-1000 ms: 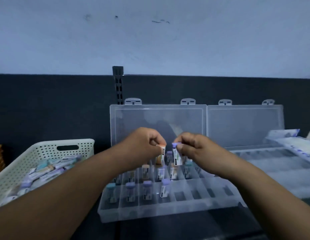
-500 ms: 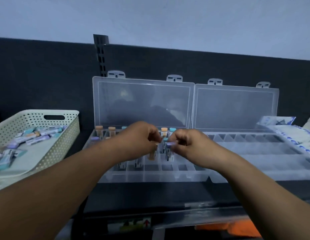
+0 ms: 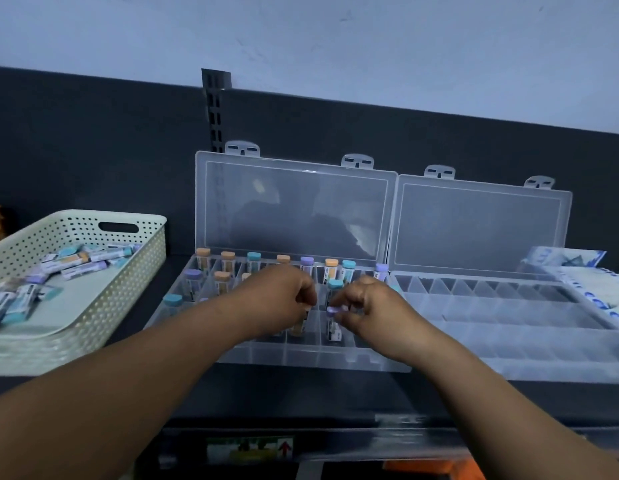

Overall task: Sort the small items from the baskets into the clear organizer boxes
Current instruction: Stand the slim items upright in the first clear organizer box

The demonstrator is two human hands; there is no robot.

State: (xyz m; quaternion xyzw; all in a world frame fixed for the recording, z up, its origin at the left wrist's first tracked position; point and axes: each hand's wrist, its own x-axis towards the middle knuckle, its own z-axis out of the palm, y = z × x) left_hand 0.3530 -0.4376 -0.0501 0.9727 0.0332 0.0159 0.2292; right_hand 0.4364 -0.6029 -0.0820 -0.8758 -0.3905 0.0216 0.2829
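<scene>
Clear glossy plastic organizer box (image 3: 294, 209), matt perforated cream plastic basket (image 3: 103, 292), matt dark shelf (image 3: 301, 393).

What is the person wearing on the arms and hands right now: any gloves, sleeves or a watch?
Nothing worn shows. The left hand and right hand are ungloved. Both forearms are bare to the frame edge, with no sleeve, watch or bracelet in view. Whether any ring is worn cannot be told from this angle.
</scene>
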